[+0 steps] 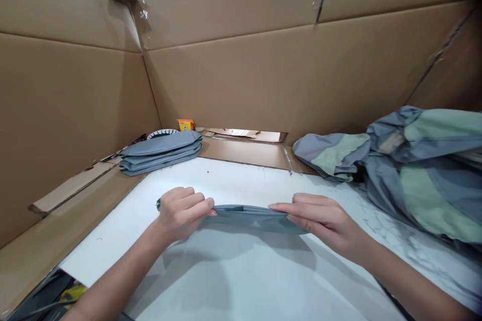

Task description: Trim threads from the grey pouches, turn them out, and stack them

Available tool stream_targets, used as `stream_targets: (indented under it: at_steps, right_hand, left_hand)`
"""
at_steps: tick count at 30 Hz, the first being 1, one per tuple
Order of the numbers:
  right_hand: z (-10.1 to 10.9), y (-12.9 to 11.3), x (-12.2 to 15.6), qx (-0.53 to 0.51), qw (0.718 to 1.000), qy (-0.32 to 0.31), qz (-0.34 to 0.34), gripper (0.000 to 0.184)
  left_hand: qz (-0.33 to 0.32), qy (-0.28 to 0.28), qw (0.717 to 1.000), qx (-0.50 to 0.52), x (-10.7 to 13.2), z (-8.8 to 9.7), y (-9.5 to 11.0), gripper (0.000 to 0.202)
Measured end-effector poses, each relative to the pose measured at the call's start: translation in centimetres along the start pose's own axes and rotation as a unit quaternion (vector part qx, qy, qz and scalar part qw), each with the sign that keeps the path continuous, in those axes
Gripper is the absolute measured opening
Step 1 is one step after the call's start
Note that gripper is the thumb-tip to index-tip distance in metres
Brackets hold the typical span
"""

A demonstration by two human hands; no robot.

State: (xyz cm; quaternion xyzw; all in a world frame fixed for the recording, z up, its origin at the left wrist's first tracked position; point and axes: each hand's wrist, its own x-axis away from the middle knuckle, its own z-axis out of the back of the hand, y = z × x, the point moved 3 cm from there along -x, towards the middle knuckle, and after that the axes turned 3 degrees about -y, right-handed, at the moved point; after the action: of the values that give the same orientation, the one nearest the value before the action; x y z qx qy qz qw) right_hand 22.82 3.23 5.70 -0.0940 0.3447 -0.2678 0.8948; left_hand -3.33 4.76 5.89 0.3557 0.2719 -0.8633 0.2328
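Note:
A grey-blue cloth (248, 214) is held up by its top edge just above the white table (233, 281). My left hand (183, 213) pinches the cloth's left end with curled fingers. My right hand (320, 218) grips the right end, thumb on top and fingers closed along the edge. The cloth stretches flat between both hands. A stack of folded grey-blue cloths (161, 150) lies at the back left.
A heap of unfolded grey and green cloths (410, 170) fills the right side. Tall cardboard walls (241, 70) enclose the table on three sides. A small orange box (186, 124) and a plate (162, 133) sit behind the folded stack.

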Motion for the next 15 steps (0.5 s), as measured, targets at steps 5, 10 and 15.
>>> stream_targets:
  at_steps: [5,10,15]
  right_hand:
    - [0.0,-0.3,-0.1,0.088,0.992,0.071,0.064,0.034]
    - [0.3,-1.5,-0.4,0.258,0.958,0.05,0.118,0.035]
    - [3.0,-1.4,1.2,0.323,0.943,0.049,0.057,0.042]
  left_hand:
    - [0.03,0.002,0.999,0.032,-0.5,0.1,0.1,0.015]
    - [-0.056,-0.068,0.996,-0.026,-0.7,-0.4,-1.9,0.014]
    - [-0.012,-0.01,0.992,-0.126,-2.0,2.4,-10.7,0.025]
